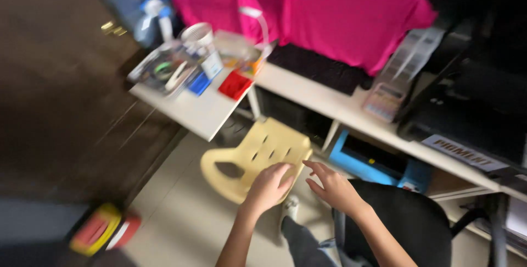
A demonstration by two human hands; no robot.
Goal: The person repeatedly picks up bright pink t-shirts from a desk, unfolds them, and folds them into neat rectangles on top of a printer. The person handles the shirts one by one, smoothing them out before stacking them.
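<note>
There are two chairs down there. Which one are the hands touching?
The pale yellow plastic chair. The left hand rests on its backrest, the right hand beside it. The black chair sits under the right arm.

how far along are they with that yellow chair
Early on. Done: both hands have reached the pale yellow plastic chair. The left hand lies on the top edge of its backrest, and the right hand hovers beside it with open fingers, not clearly touching. The frame is blurred. Left: the chair stands on the floor by the white table, not lifted.
</note>
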